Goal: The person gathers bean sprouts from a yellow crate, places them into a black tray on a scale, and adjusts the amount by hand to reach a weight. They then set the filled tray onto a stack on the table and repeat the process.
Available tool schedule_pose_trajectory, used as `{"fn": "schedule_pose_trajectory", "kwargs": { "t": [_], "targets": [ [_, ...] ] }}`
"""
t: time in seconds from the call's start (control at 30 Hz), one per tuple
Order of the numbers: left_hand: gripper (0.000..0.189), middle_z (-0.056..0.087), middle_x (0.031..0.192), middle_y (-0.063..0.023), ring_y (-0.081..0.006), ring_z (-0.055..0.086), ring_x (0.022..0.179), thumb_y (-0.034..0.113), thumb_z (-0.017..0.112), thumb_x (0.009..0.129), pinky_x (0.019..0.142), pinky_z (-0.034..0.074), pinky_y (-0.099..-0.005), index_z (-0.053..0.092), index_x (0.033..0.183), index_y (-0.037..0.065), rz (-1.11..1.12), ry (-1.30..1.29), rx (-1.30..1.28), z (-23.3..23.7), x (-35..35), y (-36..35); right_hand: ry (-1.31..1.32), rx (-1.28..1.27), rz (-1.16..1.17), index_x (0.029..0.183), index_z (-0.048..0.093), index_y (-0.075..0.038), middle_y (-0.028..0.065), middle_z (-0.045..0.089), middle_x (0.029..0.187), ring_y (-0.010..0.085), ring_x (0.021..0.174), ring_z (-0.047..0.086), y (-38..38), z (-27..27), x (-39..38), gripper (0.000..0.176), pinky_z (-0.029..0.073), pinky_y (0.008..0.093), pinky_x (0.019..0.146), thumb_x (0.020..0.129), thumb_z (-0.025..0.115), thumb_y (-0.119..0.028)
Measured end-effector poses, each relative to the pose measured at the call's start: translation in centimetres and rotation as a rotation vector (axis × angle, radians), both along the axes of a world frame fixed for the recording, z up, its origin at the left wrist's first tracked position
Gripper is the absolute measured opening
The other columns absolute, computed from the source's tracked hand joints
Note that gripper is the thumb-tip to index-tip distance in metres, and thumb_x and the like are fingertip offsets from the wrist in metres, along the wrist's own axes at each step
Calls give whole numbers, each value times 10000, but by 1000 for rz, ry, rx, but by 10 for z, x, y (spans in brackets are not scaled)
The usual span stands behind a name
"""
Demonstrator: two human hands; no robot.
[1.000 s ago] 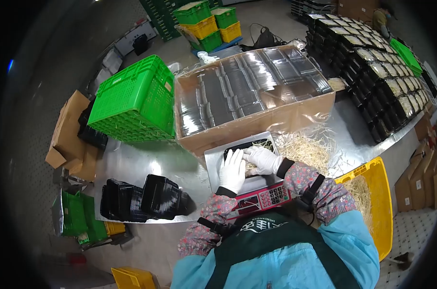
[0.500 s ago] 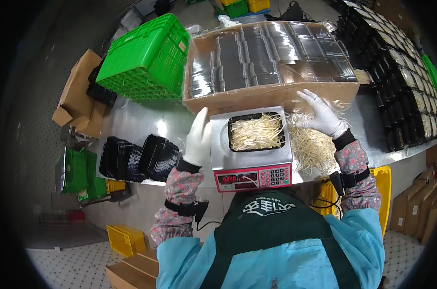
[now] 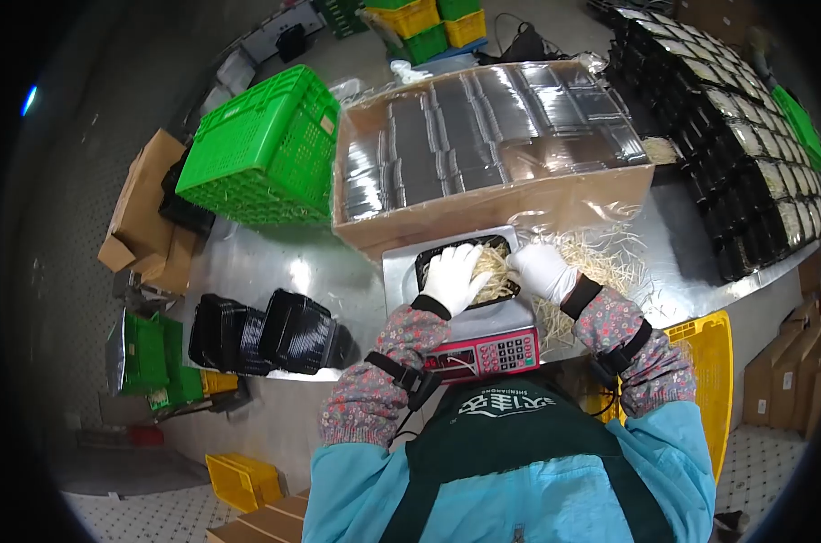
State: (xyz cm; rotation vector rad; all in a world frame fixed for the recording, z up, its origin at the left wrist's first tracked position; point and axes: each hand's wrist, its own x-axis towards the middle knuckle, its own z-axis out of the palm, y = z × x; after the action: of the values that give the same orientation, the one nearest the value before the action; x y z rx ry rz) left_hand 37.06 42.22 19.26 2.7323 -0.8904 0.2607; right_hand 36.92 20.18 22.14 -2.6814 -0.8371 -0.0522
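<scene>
A black plastic tray (image 3: 466, 242) of bean sprouts (image 3: 494, 267) sits on the metal platform of a red-fronted digital scale (image 3: 401, 271). My left hand (image 3: 453, 278), in a white glove, lies over the left part of the sprouts with its fingers stretched out and thumb apart. At the tray's right edge is my gloved right hand (image 3: 544, 272), fingers drawn together against the sprouts; whatever is between its fingertips is hidden. Loose bean sprouts (image 3: 610, 262) are heaped on the metal table just beyond my right hand.
Behind the scale stands a cardboard box (image 3: 501, 204) packed with stacked clear plastic lids or trays. Stacked black trays (image 3: 295, 330) lie at left, near a green crate (image 3: 257, 149). Filled trays (image 3: 745, 172) are piled at right. A yellow crate (image 3: 714, 362) is below the table edge.
Both hands have come inward from either side of the scale to the tray. My left hand now covers part of the sprouts, and my right has left the loose heap. The view has shifted slightly.
</scene>
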Motion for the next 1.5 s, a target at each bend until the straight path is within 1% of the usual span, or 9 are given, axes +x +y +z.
{"fn": "schedule_pose_trajectory", "kwargs": {
  "t": [0.3, 0.47, 0.57, 0.67, 0.83, 0.97, 1.2, 1.43, 1.5],
  "targets": [
    [879, 558, 1246, -215, -365, 520, 1171, 488, 727, 775, 1013, 399, -435, 399, 1416, -17, -7, 183, -266, 8, -5, 10, 168, 437, -83, 875, 718, -12, 138, 710, 806, 257, 744, 695, -55, 98, 17, 129, 544, 342, 700, 814, 712, -126],
    [986, 404, 1443, -256, -285, 444, 1315, 113, 852, 689, 1102, 355, -350, 273, 1467, -64, 150, 272, -735, 23, -27, 39, 210, 687, 37, 943, 709, 24, 93, 718, 892, 156, 808, 680, -13, 101, 18, 127, 539, 283, 734, 841, 721, -50],
    [1046, 330, 1502, -245, -275, 334, 1403, 109, 838, 700, 1150, 281, -345, 181, 1496, -56, 213, 433, -1021, 19, -41, 59, 54, 456, 120, 954, 721, -51, 104, 695, 909, 249, 852, 672, 23, 50, 18, 155, 529, 345, 773, 855, 670, -158],
    [1002, 461, 1382, -223, -301, 413, 1333, 218, 851, 702, 1097, 359, -367, 265, 1457, -84, 272, 269, -810, 9, -54, 70, 15, 138, 115, 980, 716, -76, 128, 671, 927, 304, 897, 645, 38, 8, 19, 199, 511, 408, 807, 865, 612, -201],
    [930, 467, 1343, -258, -431, 423, 1270, 303, 826, 669, 1090, 321, -489, 373, 1390, -70, 122, -19, -472, 38, -58, 56, -48, 495, 94, 1062, 683, -30, 167, 670, 984, 352, 942, 633, 21, 3, 21, 253, 499, 419, 859, 875, 603, -180],
    [893, 495, 1343, -238, -401, 447, 1268, 448, 770, 724, 1067, 341, -490, 419, 1379, -47, 15, -77, -226, 28, -34, 22, -137, 555, -63, 1147, 599, 58, 245, 651, 1001, 388, 1004, 608, 56, -21, 5, 352, 476, 442, 908, 894, 565, -185],
    [546, 585, 1018, -97, -331, 548, 939, 362, 716, 732, 797, 450, -478, 559, 1158, 60, -50, -17, -52, -1, 6, 16, 117, 402, -103, 1220, 533, 77, 271, 590, 1183, 391, 1114, 567, 69, -41, -3, 466, 448, 445, 974, 929, 506, -286],
    [889, 569, 1238, -177, -350, 527, 1120, 458, 803, 681, 940, 426, -457, 470, 1353, -19, -18, 106, -131, 12, -3, 23, -49, 800, -449, 1349, 523, -44, 166, 583, 1294, 252, 1211, 552, -103, 15, -14, 518, 438, 364, 1014, 901, 674, -254],
    [931, 539, 1284, -225, -390, 494, 1199, 383, 853, 635, 1009, 403, -469, 449, 1356, -48, -18, 61, -199, 31, -10, 20, -96, 548, -713, 1359, 507, -35, 185, 545, 1341, 313, 1229, 534, -161, -4, -29, 612, 421, 374, 1040, 847, 722, -294]
  ]
}}
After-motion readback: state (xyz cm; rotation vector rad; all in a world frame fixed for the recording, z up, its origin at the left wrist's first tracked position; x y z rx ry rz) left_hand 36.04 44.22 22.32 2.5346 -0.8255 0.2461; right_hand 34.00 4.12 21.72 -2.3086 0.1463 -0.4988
